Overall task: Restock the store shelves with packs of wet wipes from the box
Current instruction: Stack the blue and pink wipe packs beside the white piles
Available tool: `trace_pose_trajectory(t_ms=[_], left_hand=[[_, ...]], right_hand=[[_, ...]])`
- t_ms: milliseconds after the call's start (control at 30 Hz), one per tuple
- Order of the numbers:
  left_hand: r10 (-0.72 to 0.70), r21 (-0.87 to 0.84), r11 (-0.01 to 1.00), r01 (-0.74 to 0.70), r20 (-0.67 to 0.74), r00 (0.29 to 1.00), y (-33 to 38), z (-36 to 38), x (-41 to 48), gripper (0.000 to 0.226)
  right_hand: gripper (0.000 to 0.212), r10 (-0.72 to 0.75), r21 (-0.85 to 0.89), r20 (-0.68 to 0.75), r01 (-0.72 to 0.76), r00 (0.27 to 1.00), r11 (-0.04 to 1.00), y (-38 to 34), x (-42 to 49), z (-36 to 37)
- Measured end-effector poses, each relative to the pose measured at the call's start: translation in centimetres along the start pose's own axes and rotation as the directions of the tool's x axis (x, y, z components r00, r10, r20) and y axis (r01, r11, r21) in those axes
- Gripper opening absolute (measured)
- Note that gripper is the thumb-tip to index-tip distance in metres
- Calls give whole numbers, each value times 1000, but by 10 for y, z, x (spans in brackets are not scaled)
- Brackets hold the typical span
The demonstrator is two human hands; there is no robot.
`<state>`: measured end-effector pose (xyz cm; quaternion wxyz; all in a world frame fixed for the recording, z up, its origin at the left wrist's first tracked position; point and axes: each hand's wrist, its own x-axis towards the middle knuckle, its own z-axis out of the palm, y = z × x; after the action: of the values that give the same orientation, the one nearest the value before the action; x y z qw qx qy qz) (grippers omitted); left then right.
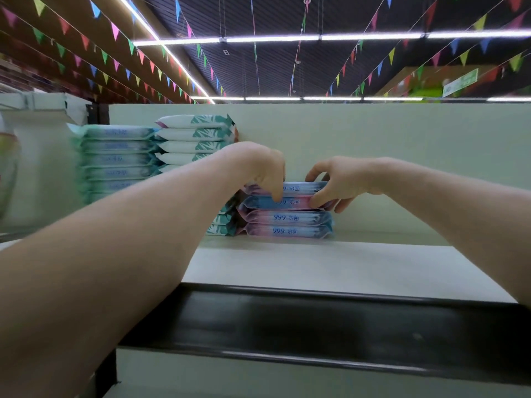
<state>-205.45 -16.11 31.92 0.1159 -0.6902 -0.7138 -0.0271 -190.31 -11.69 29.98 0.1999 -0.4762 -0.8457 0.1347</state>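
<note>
Four flat pink-and-blue wipes packs (288, 218) marked 999 lie stacked on the shelf (344, 265) between the hands. Left hand (265, 170) and right hand (337, 182) grip the upper two by their ends.

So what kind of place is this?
Most likely a shop. Stacked wet wipe packs sit on a long white shelf, and strings of colourful little flags hang under bright strip lights on the ceiling.

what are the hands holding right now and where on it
Both hands hold the top two pink-and-blue wipes packs of the stack: the left hand grips their left end, the right hand their right end.
</note>
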Motion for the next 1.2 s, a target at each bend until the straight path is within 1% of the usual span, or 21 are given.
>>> trace_pose_trajectory(t_ms=[67, 133, 200, 233, 267, 333, 400, 433, 633, 733, 833, 900, 933, 1000, 1033, 1067, 1100, 1133, 1200], left_hand=[[-3, 12, 1000, 3, -5, 1000, 2, 1, 0, 33], [9, 36, 999, -9, 12, 1000, 3, 0, 1, 34], [16, 60, 998, -20, 58, 998, 3, -3, -1, 33], [13, 63, 998, -18, 82, 997, 2, -4, -1, 32], [8, 73, 997, -16, 102, 995, 1, -5, -2, 32], [3, 113, 993, -16, 116, 993, 2, -5, -2, 36], [12, 151, 988, -28, 107, 994, 4, -3, -2, 41], [17, 162, 986, -34, 106, 994, 5, -3, -2, 42], [13, 172, 985, -32, 110, 994, 6, -4, -1, 44], [23, 191, 981, -41, 93, 995, 5, -3, -4, 44], [22, 210, 977, -36, 67, 998, 5, -3, -7, 44], [13, 201, 979, -25, 61, 998, 5, -2, -9, 44], [7, 197, 980, -18, 57, 998, 6, -2, -10, 43], [-10, 196, 981, 2, 38, 999, 8, -4, -12, 41], [-18, 191, 981, 13, 22, 1000, 8, -6, -13, 40], [-24, 178, 984, 22, 5, 1000, 8, -9, -14, 38], [-30, 159, 987, 31, -11, 999, 8, -11, -15, 37], [-38, 141, 989, 41, -24, 999, 8, -12, -16, 37], [-61, 101, 993, 66, -52, 997, 8, -9, -17, 35]], right_hand=[[49, -3, -21, -10, 3, 1000, 1000, -1, 1, 1], [56, 12, -46, 6, -12, 1000, 999, -3, -1, 0], [72, 70, -41, 44, -69, 997, 997, -5, -6, -4], [76, 114, -23, 64, -113, 991, 993, -5, -8, -5], [76, 159, -4, 87, -159, 983, 987, -6, -11, -6], [68, 219, 26, 161, -226, 962, 974, -5, -14, -3], [59, 207, 79, 241, -232, 948, 969, -4, -12, 2], [54, 190, 107, 255, -223, 948, 969, -3, -10, 5], [41, 117, 250, 215, -170, 970, 953, 5, -5, 10], [36, 101, 276, 177, -148, 979, 950, 6, -3, 15], [36, 105, 278, 156, -146, 982, 950, 4, -3, 17], [40, 118, 232, 156, -153, 981, 961, 3, -7, 17], [44, 125, 161, 153, -149, 980, 976, 1, -11, 16], [63, 122, -84, 97, -114, 988, 990, -5, -17, 8], [73, 83, -205, 25, -76, 996, 976, -8, -19, 3], [74, 9, -291, -54, -25, 999, 956, -12, -21, -1], [67, -78, -338, -115, 35, 990, 940, -16, -21, -3], [54, -147, -351, -153, 86, 977, 933, -19, -20, -4], [28, -211, -346, -175, 140, 962, 928, -22, -16, -1]])
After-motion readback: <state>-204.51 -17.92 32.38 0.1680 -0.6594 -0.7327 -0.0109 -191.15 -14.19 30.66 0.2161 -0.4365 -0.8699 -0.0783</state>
